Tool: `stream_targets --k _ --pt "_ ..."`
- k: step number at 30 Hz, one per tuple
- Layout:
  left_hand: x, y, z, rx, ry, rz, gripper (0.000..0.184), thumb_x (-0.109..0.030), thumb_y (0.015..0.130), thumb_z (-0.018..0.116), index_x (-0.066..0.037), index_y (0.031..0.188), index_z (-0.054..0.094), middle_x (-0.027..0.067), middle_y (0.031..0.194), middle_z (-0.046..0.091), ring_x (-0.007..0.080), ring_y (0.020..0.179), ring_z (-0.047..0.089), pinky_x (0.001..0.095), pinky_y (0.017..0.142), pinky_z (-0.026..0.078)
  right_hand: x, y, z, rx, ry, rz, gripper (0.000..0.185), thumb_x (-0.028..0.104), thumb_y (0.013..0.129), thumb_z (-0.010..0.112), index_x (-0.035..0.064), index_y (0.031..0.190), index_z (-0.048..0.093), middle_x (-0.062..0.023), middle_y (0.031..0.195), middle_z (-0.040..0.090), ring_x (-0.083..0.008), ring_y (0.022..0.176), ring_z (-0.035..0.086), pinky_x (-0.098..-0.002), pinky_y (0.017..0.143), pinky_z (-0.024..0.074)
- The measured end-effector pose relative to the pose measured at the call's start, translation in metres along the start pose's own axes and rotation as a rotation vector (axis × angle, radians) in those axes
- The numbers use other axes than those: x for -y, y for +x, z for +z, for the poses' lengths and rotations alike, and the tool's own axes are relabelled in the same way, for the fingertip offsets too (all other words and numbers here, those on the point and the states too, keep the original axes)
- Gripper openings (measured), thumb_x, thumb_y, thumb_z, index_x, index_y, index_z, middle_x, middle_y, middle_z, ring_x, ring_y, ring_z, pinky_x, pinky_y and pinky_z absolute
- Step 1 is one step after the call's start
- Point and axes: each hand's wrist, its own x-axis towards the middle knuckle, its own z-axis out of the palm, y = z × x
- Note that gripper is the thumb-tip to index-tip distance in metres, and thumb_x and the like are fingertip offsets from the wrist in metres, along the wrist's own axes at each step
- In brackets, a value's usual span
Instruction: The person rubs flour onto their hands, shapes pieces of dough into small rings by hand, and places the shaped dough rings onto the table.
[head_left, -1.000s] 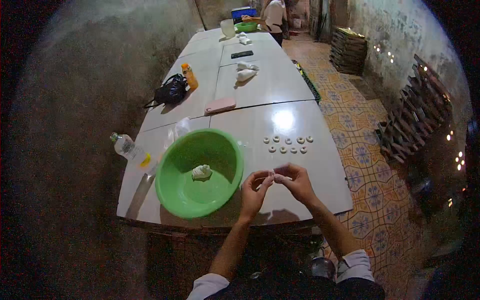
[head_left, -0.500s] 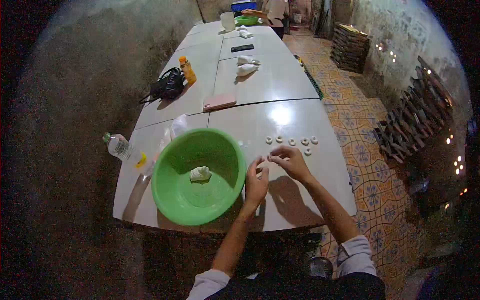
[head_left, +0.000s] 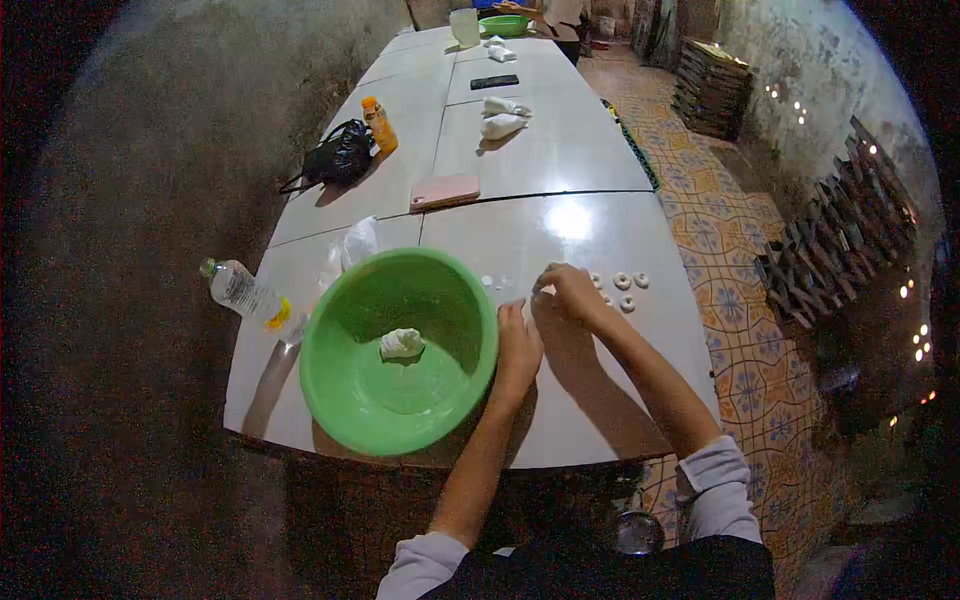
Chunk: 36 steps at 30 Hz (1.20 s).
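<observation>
Several small white dough rings (head_left: 622,282) lie on the white table to the right of a green basin (head_left: 470,275). Over the left part of this group is my right hand (head_left: 572,292), its fingers pinched together and pointing down at the tabletop. What they hold is hidden, and the hand covers some rings. Beside the basin's right rim my left hand (head_left: 518,348) has its fingers extended, with nothing seen in them. A lump of white dough (head_left: 402,343) sits on the basin's floor. Small flat whitish bits (head_left: 488,282) lie just beyond my hands.
A plastic bottle (head_left: 245,290) and a white bag (head_left: 360,240) are by the basin's left. Farther along the table are a pink phone (head_left: 446,190), a black bag (head_left: 345,155), an orange bottle (head_left: 380,125) and white bundles (head_left: 503,122). Another person (head_left: 555,15) stands at the far end.
My hands have separated: the right moved up to the rings, and the left turned slightly, staying by the basin. A small white piece showed between them before. The view shifted slightly.
</observation>
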Motion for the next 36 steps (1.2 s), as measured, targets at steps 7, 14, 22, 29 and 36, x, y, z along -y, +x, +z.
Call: stream_targets --k 7,14,22,29,36 --pt "-0.006 0.012 0.001 0.122 0.12 -0.097 0.033 -0.005 0.079 0.051 0.002 0.112 0.05 0.02 0.11 0.049 0.037 0.101 0.048 0.0447 0.089 0.04 -0.005 -0.001 0.002 0.026 -0.161 0.008 0.013 0.011 0.07 0.063 0.0162 0.08 0.069 -0.0043 0.088 0.059 -0.0239 0.092 0.055 -0.0427 0.08 0.0352" --pt "-0.003 0.014 0.004 0.218 0.326 -0.043 0.031 -0.011 0.081 0.052 -0.001 0.11 0.053 0.0156 0.114 0.049 0.035 0.106 0.046 0.0468 0.088 0.04 -0.019 -0.005 0.011 -0.029 -0.256 -0.07 0.011 0.017 0.073 0.061 0.0189 0.083 0.067 -0.001 0.088 0.058 -0.0204 0.092 0.054 -0.04 0.078 0.0334" --pt "0.001 0.013 0.003 0.198 0.283 -0.025 0.03 -0.011 0.081 0.051 -0.001 0.109 0.052 0.0164 0.114 0.047 0.0346 0.107 0.045 0.0463 0.089 0.039 -0.007 -0.011 0.0 -0.086 -0.212 0.015 0.015 0.019 0.078 0.056 0.0195 0.09 0.065 -0.0012 0.092 0.058 -0.0208 0.093 0.056 -0.0424 0.077 0.0384" --pt "0.005 0.013 0.006 0.158 0.259 -0.008 0.027 -0.004 0.078 0.049 -0.003 0.103 0.057 0.0176 0.112 0.048 0.0365 0.103 0.045 0.0456 0.088 0.039 -0.001 -0.025 -0.001 -0.154 -0.221 -0.009 0.011 0.009 0.073 0.062 0.0127 0.082 0.065 -0.0046 0.092 0.056 -0.0233 0.092 0.053 -0.0401 0.078 0.0354" --pt "0.002 0.014 0.004 0.168 0.251 -0.005 0.029 -0.003 0.076 0.05 -0.001 0.104 0.055 0.019 0.113 0.047 0.0374 0.104 0.045 0.0455 0.089 0.039 -0.011 -0.011 0.01 -0.17 -0.348 -0.045 0.011 0.02 0.074 0.06 0.0235 0.082 0.065 0.0007 0.092 0.055 -0.0177 0.093 0.053 -0.041 0.073 0.0381"
